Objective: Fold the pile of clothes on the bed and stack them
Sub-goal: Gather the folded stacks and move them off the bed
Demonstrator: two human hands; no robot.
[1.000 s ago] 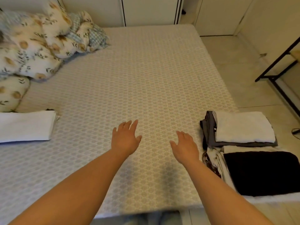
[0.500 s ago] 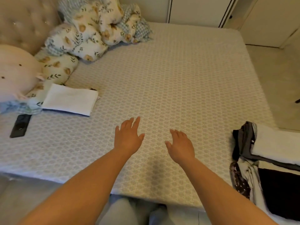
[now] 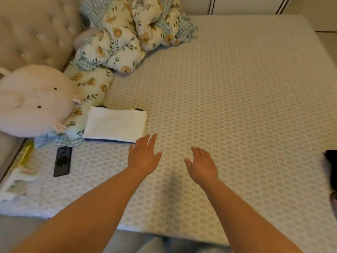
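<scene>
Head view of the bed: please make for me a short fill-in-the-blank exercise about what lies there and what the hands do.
1. Both hands, left hand and right hand, are open and hold ____.
2. The folded white cloth lies nearest the ____ hand.
3. The black remote lies on the ____.
4. The round plush toy is ____ in colour.

Missing words: nothing; left; bed; pink

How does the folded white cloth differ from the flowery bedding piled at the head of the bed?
The folded white cloth is plain white; the flowery bedding is printed with leaves and tan blossoms, with checked patches. The cloth lies flat and squared into a neat rectangle, while the bedding is bunched in a puffy heap. The cloth sits just beyond the left hand; the bedding lies farther off, by the headboard. Both rest on the bed.
</scene>
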